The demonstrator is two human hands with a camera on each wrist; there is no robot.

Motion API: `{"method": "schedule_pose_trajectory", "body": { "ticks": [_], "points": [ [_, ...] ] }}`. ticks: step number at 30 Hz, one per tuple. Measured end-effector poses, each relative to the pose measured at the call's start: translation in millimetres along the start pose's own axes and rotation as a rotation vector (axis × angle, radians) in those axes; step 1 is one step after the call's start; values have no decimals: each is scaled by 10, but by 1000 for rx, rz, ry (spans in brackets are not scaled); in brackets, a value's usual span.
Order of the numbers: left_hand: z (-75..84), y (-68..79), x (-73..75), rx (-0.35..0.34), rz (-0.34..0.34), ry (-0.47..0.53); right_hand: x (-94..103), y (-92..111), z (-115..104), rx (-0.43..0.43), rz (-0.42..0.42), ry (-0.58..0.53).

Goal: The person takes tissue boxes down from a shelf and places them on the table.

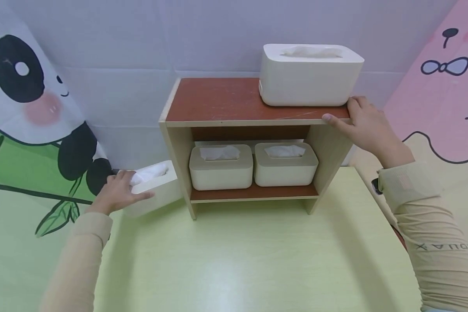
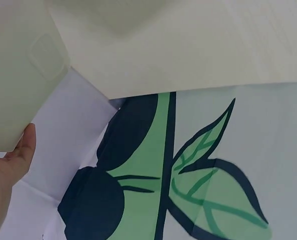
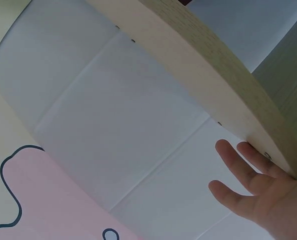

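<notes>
On the left side of the table, my left hand (image 1: 116,194) holds a white tissue box (image 1: 160,196) by its left end. The box stands at an angle beside the shelf's left panel, tissue showing in its top slot. In the left wrist view, fingers (image 2: 26,147) lie against the edge of the box (image 2: 18,75). My right hand (image 1: 368,125) rests on the top right corner of a small wooden shelf (image 1: 214,99), thumb along the front edge. In the right wrist view, its straight, spread fingers (image 3: 238,165) reach past the side panel (image 3: 208,80).
Another white tissue box (image 1: 306,82) stands on the shelf top, at the right. Two more, a left one (image 1: 221,175) and a right one (image 1: 286,171), sit side by side in the lower compartment. Behind the pale table (image 1: 226,260) hangs a printed cloth wall (image 1: 121,95).
</notes>
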State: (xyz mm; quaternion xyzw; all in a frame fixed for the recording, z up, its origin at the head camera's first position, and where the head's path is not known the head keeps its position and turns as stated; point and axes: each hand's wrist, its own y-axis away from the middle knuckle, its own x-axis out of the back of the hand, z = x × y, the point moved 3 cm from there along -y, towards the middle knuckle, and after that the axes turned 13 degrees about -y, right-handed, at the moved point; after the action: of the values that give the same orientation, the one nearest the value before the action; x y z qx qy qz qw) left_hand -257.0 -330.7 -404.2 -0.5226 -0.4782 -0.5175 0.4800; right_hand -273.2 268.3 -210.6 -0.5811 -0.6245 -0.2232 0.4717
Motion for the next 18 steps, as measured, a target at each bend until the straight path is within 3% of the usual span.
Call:
{"method": "schedule_pose_trajectory", "body": {
  "ticks": [10, 18],
  "points": [
    [57, 37, -192, -51, 85, -18, 5, 0, 3, -4, -6, 0],
    [61, 79, -345, -42, 57, -14, 12, 7, -6, -2, -4, 1]
  ]
}}
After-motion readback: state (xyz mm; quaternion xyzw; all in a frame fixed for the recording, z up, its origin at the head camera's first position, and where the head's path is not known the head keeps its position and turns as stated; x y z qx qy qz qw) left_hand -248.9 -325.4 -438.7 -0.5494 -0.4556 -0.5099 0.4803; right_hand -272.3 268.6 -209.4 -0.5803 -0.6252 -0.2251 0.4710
